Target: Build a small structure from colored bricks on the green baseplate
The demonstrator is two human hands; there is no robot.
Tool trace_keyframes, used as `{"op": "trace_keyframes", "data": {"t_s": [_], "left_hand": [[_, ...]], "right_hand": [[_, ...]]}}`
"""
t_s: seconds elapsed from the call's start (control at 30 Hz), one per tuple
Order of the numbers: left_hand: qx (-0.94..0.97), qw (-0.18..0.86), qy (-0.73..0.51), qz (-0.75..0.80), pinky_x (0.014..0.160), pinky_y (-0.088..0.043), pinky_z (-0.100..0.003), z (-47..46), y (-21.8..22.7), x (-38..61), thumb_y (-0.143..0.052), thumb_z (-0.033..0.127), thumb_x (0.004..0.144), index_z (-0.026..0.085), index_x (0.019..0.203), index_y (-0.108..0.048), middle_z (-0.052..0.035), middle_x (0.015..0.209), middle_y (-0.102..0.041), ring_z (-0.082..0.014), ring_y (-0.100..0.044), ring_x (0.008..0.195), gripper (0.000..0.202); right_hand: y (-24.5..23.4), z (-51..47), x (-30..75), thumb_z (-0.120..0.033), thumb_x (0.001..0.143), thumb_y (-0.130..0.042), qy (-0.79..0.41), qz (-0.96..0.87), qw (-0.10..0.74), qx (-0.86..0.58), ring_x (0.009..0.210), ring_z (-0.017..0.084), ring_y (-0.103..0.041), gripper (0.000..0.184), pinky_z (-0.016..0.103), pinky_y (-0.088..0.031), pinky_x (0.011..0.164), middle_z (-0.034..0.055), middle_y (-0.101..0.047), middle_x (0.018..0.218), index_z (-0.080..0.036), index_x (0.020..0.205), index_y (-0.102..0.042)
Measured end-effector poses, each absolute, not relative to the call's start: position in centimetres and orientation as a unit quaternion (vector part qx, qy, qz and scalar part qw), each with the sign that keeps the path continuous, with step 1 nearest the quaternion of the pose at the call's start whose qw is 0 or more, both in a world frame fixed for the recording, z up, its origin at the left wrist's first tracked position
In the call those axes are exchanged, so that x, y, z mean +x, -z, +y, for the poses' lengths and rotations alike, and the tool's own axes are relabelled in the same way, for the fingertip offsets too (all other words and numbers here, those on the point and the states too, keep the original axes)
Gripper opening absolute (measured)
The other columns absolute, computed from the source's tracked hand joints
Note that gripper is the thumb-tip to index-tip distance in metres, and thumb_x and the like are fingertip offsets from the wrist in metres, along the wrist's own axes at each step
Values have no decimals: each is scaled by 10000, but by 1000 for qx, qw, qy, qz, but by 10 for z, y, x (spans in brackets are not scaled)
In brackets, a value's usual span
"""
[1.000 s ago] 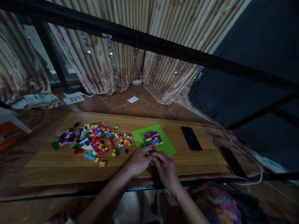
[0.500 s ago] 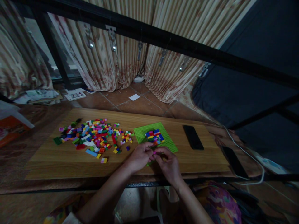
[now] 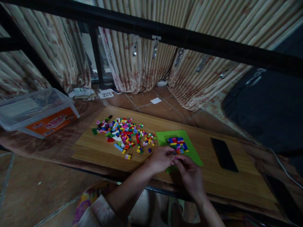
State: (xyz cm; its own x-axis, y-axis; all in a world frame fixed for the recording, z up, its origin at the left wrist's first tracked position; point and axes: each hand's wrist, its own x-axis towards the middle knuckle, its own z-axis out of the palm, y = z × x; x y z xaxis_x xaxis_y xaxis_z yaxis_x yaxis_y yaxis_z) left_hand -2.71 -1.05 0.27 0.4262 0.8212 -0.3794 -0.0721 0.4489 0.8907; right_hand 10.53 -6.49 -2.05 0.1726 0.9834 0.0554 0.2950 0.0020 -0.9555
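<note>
My left hand (image 3: 161,159) and my right hand (image 3: 189,173) meet over the near edge of a green baseplate (image 3: 163,138) on the wooden table (image 3: 104,151). Both hands have their fingers pinched together around something small that I cannot make out. A cluster of coloured bricks (image 3: 177,144) is built up on the baseplate just beyond the fingertips. A loose pile of small coloured bricks (image 3: 123,132) lies to the left of the baseplate.
A black phone (image 3: 223,154) lies flat on the table right of the baseplate. A clear plastic box with an orange label (image 3: 38,113) stands at the far left. Striped curtains (image 3: 142,63) and a black bar (image 3: 165,31) cross behind the table.
The view has swung left and closer, bringing the plastic box into sight. My hands stay together at the baseplate's near edge, now overlapping it.
</note>
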Motion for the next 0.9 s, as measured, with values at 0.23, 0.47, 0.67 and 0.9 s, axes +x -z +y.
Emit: {"op": "trace_keyframes", "data": {"t_s": [0.23, 0.47, 0.67, 0.9], "left_hand": [[526, 640, -298, 475, 587, -470, -246, -1, -2, -48, -523, 137, 757, 138, 1020, -655, 2, 612, -622, -127, -571, 539, 294], [569, 429, -378, 591, 689, -482, -256, 39, -8, -128, -491, 212, 760, 166, 901, -720, -32, 724, -695, -163, -626, 689, 273], [537, 450, -422, 575, 603, -473, -241, 44, -7, -137, -495, 280, 758, 151, 901, -710, -29, 714, -689, -147, -620, 629, 288], [529, 478, -420, 561, 598, -478, -236, 43, -15, -129, -538, 277, 725, 132, 892, -702, -27, 677, -675, -150, -625, 629, 275]], "right_hand": [[16, -58, 91, -380, 829, -579, -315, -568, 442, -619, 830, 206, -631, 215, 341, -486, 766, 53, -687, 890, -201, 910, -667], [12, -6, 45, -204, 847, -496, -161, -705, 343, -599, 805, 198, -612, 202, 326, -464, 755, 69, -669, 892, -208, 941, -675], [23, 19, 19, -176, 835, -504, -100, -711, 253, -648, 765, 209, -592, 173, 313, -436, 709, 93, -638, 857, -200, 848, -675], [20, 17, 6, -202, 841, -502, -81, -695, 212, -683, 755, 195, -597, 163, 297, -422, 664, 87, -638, 886, -202, 841, -665]]}}
